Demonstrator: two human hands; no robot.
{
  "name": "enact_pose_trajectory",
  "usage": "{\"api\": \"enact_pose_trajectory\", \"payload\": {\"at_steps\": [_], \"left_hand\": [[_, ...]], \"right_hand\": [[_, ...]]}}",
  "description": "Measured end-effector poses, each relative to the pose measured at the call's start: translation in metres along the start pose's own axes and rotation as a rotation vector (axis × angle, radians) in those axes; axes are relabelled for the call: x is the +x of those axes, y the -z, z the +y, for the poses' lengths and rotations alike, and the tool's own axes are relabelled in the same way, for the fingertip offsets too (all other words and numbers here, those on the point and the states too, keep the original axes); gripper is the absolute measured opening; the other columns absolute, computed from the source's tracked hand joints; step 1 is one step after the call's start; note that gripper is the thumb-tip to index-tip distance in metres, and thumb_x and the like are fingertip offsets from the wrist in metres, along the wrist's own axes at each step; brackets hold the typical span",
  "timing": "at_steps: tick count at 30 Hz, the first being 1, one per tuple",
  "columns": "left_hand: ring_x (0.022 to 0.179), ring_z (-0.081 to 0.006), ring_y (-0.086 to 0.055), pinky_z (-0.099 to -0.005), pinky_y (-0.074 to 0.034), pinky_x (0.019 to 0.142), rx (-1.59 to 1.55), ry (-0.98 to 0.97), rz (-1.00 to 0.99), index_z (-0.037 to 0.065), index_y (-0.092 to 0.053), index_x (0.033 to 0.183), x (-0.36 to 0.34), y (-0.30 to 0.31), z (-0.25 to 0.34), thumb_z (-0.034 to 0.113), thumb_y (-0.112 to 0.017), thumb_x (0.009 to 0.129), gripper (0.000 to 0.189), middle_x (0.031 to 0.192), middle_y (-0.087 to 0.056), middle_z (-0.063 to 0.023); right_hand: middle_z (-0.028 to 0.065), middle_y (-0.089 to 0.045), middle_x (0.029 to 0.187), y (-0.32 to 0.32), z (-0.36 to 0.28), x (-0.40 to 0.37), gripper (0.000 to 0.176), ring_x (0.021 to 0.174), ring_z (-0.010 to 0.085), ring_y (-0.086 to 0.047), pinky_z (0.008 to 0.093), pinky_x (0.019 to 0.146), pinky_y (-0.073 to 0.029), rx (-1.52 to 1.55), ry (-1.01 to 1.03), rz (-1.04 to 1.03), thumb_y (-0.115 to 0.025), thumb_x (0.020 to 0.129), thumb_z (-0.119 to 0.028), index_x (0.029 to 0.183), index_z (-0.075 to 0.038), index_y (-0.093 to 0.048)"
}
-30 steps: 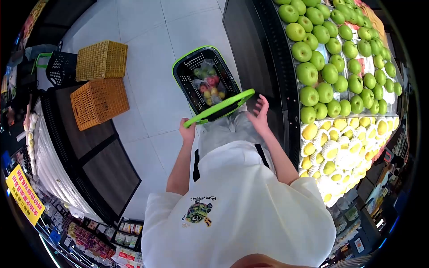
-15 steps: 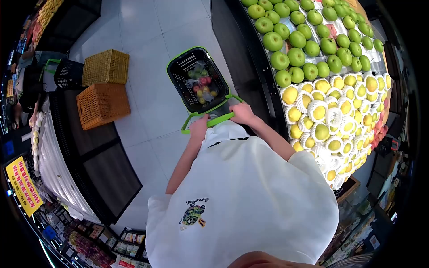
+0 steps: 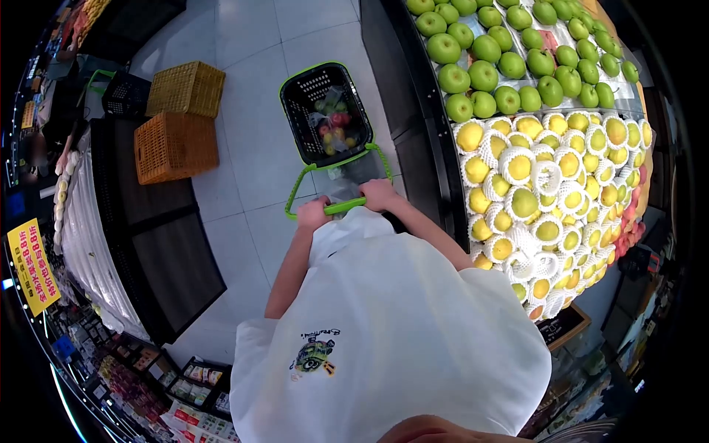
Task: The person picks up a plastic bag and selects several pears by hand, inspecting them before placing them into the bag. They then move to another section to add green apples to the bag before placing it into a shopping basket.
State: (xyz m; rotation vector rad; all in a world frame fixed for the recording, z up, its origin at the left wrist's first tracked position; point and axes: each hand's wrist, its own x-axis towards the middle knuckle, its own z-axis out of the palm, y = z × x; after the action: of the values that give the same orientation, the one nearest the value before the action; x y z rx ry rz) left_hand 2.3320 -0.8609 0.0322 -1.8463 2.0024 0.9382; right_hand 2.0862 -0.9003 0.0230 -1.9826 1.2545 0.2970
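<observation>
My left hand (image 3: 313, 213) is wrapped round the left part of a green handle (image 3: 344, 207), close to my shirt. On the same bar, further right, my right hand (image 3: 378, 194) is closed as well. The handle belongs to a black shopping basket (image 3: 293, 118) with a green rim, which stands ahead of me near the floor. Clear plastic bags of fruit (image 3: 334, 127) lie inside it, with red, yellow and green pieces showing. Both sets of fingertips are partly hidden behind the bar.
On my right rises a display of green apples (image 3: 484, 75) and yellow fruit in white foam nets (image 3: 523, 203). Two woven baskets (image 3: 177, 148) stand at the left beside a dark display stand (image 3: 168, 258). A person (image 3: 37, 155) is at the far left. Tiled floor (image 3: 247, 140) lies between.
The handle now stretches further from the basket towards me, and both hands have shifted slightly left and down in view. The basket and surrounding displays appear higher in the picture.
</observation>
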Motion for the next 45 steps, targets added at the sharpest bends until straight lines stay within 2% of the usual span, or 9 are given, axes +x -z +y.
{"api": "enact_pose_trajectory", "payload": {"at_steps": [8, 15, 18, 21, 30, 37, 39, 42, 45], "left_hand": [[0.091, -0.0347, -0.072, -0.0479, -0.056, 0.079, 0.108, -0.105, -0.017, 0.017, -0.072, 0.098, 0.004, -0.001, -0.065, 0.033, -0.067, 0.086, 0.021, 0.096, -0.076, -0.0112], [0.087, -0.0358, -0.070, -0.0476, -0.055, 0.076, 0.183, -0.106, -0.061, 0.013, -0.071, 0.092, 0.016, 0.030, -0.113, 0.030, -0.068, 0.087, 0.018, 0.089, -0.074, -0.0110], [0.087, -0.0357, -0.070, -0.0476, -0.055, 0.076, 0.229, -0.107, -0.116, 0.013, -0.071, 0.092, 0.017, 0.034, -0.135, 0.030, -0.067, 0.088, 0.018, 0.089, -0.073, -0.0113], [0.088, -0.0358, -0.070, -0.0483, -0.055, 0.078, 0.253, -0.130, -0.157, 0.013, -0.071, 0.094, 0.026, 0.037, -0.163, 0.032, -0.064, 0.091, 0.020, 0.092, -0.074, -0.0125], [0.089, -0.0366, -0.070, -0.0486, -0.055, 0.079, 0.247, -0.150, -0.147, 0.013, -0.069, 0.096, 0.066, 0.107, -0.210, 0.033, -0.059, 0.095, 0.022, 0.093, -0.074, -0.0134], [0.087, -0.0356, -0.070, -0.0492, -0.055, 0.077, 0.198, -0.179, -0.119, 0.012, -0.067, 0.093, 0.096, 0.119, -0.246, 0.032, -0.060, 0.095, 0.021, 0.090, -0.073, -0.0120], [0.086, -0.0351, -0.070, -0.0494, -0.055, 0.077, 0.200, -0.192, -0.109, 0.012, -0.067, 0.093, 0.104, 0.128, -0.249, 0.031, -0.060, 0.094, 0.020, 0.089, -0.073, -0.0114], [0.084, -0.0346, -0.070, -0.0496, -0.054, 0.075, 0.183, -0.222, -0.078, 0.013, -0.067, 0.091, 0.115, 0.133, -0.246, 0.031, -0.061, 0.094, 0.019, 0.089, -0.073, -0.0104], [0.083, -0.0348, -0.070, -0.0496, -0.054, 0.074, 0.173, -0.224, -0.080, 0.013, -0.067, 0.091, 0.122, 0.128, -0.241, 0.031, -0.061, 0.094, 0.019, 0.089, -0.073, -0.0102]], "right_hand": [[0.0136, -0.075, 0.108, -0.068, -0.020, 0.042, 0.027, 0.106, 0.0328, -0.071, 0.0490, 0.090, -0.055, 0.081, 0.073, -0.140, -0.064, 0.088, -0.027, 0.110, -0.020, -0.077], [0.0182, -0.074, 0.109, -0.052, -0.075, 0.066, 0.057, 0.105, 0.0361, -0.070, 0.0448, 0.087, -0.054, 0.097, 0.060, -0.224, -0.065, 0.087, -0.063, 0.109, -0.011, -0.076], [0.0150, -0.071, 0.118, -0.033, -0.083, 0.073, 0.051, 0.110, 0.0299, -0.067, 0.0433, 0.090, -0.053, 0.350, 0.113, -0.466, -0.061, 0.092, -0.057, 0.113, -0.012, -0.073], [0.0149, -0.071, 0.112, -0.038, -0.088, 0.085, 0.055, 0.100, 0.0275, -0.066, 0.0411, 0.085, -0.052, 0.673, 0.198, -0.443, -0.058, 0.094, -0.057, 0.113, -0.007, -0.071], [0.0140, -0.070, 0.097, -0.024, -0.123, 0.177, 0.054, 0.089, 0.0247, -0.065, 0.0405, 0.079, -0.050, 0.569, 0.179, -0.434, -0.054, 0.100, -0.054, 0.109, -0.003, -0.068], [0.0179, -0.073, 0.104, -0.011, -0.134, 0.224, 0.057, 0.097, 0.0310, -0.069, 0.0444, 0.084, -0.052, 0.542, 0.224, -0.506, -0.058, 0.095, -0.054, 0.113, -0.002, -0.070], [0.0190, -0.073, 0.103, 0.000, -0.141, 0.227, 0.055, 0.096, 0.0331, -0.069, 0.0457, 0.084, -0.052, 0.530, 0.125, -0.423, -0.061, 0.094, -0.053, 0.112, -0.002, -0.070], [0.0184, -0.073, 0.095, -0.010, -0.132, 0.237, 0.048, 0.088, 0.0323, -0.068, 0.0443, 0.078, -0.051, 0.573, 0.186, -0.288, -0.063, 0.095, -0.046, 0.102, 0.001, -0.071], [0.0186, -0.072, 0.093, 0.011, -0.130, 0.231, 0.044, 0.088, 0.0336, -0.069, 0.0447, 0.079, -0.051, 0.505, 0.182, -0.312, -0.066, 0.094, -0.044, 0.100, -0.001, -0.072]]}}
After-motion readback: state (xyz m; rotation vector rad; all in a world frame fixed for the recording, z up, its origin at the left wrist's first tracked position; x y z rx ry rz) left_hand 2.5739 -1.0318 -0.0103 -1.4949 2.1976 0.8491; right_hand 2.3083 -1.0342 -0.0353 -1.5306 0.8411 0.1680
